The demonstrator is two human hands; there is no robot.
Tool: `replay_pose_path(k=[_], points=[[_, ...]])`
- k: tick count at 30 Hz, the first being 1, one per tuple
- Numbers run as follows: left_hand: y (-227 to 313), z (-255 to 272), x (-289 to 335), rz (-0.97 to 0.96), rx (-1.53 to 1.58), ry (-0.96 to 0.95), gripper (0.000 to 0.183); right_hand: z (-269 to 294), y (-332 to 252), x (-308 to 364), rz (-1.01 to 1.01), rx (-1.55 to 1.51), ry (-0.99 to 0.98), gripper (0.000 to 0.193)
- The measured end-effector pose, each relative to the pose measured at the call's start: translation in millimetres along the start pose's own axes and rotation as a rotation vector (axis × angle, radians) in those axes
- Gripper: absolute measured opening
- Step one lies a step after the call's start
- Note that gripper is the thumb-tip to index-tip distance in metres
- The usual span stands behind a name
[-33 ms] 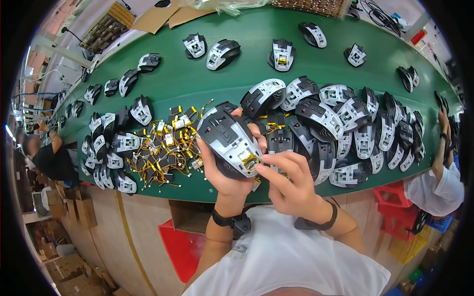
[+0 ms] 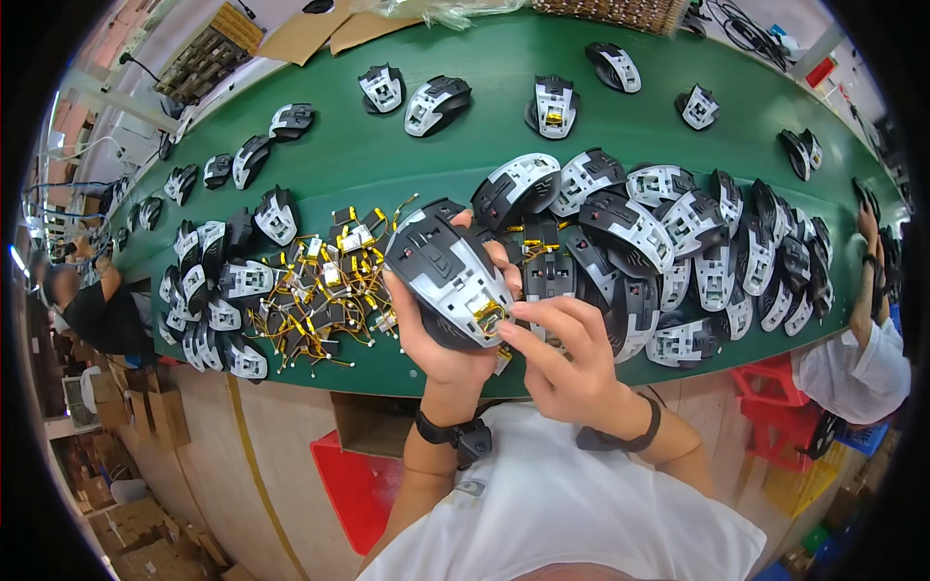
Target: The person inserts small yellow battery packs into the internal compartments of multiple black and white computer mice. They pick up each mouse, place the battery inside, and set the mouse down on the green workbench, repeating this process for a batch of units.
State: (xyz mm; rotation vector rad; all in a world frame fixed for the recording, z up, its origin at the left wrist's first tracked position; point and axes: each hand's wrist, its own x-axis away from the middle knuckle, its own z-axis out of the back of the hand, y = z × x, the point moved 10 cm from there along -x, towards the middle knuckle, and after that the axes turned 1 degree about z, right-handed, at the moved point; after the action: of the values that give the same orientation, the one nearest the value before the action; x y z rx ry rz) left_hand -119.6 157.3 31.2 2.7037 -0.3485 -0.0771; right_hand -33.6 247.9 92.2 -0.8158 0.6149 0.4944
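My left hand (image 2: 436, 353) is closed around a black-and-grey computer mouse (image 2: 446, 266), tilted with its open compartment toward me. Inside that compartment sits a yellow-taped piece with thin wires (image 2: 487, 315). At its edge, the fingertips of my right hand (image 2: 572, 358) come together in a pinch; what they grip, if anything, is too small to make out. On the table just left of the mouse lies a heap of small batteries (image 2: 334, 276), dark and silver with yellow tape and wires ending in white plugs.
More mice (image 2: 712, 242) crowd the table on my right, and another cluster (image 2: 203, 281) is at the left. Several stand spaced along the far green surface (image 2: 513, 48). A red bin (image 2: 354, 494) is below the near edge. Co-workers sit at both ends.
The mouse and both hands have shifted very slightly to the left. Otherwise the scene looks the same.
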Motion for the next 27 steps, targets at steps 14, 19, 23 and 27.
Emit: replay_pose_path(k=[14, 19, 23, 27], points=[[3, 8, 4, -0.052, 0.026, 0.120, 0.076, -9, -4, -3, 0.039, 0.135, 0.000, 0.054], [3, 0, 11, -0.055, 0.033, 0.050, 0.078, -1, -8, -2, 0.091, 0.080, 0.047, 0.050], [-6, -7, 14, -0.020, 0.003, 0.091, 0.080, 0, -4, 9, 0.053, 0.000, 0.114, 0.052], [-3, -9, 8, -0.020, -0.011, 0.060, 0.080, 0, -6, 9, 0.016, -0.016, 0.127, 0.053]])
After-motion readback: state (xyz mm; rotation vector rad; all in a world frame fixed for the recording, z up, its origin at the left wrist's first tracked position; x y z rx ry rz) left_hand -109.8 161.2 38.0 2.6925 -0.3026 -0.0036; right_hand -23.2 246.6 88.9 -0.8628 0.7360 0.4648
